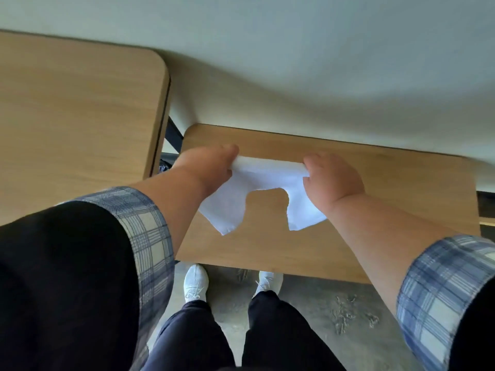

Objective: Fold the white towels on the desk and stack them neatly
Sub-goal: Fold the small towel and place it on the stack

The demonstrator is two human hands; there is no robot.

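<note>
Standing at a small light-wood desk [348,236], a person pinches a white cloth towel [257,178] above it, left hand [211,167] and right hand [332,178] gripping its top edge, corners dangling. Folding seems underway; next, likely laying it flat, edges matched.

A second wooden bench [80,116] stands at left, with a pale wall [294,49] on the far side. Near, white shoes [196,282] rest on the grey, scuffed floor [321,311].

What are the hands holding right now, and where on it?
Both hold one white towel by its upper edge: the left hand grips the left end, the right hand the right end. Its two lower corners hang loose over the desk.
</note>
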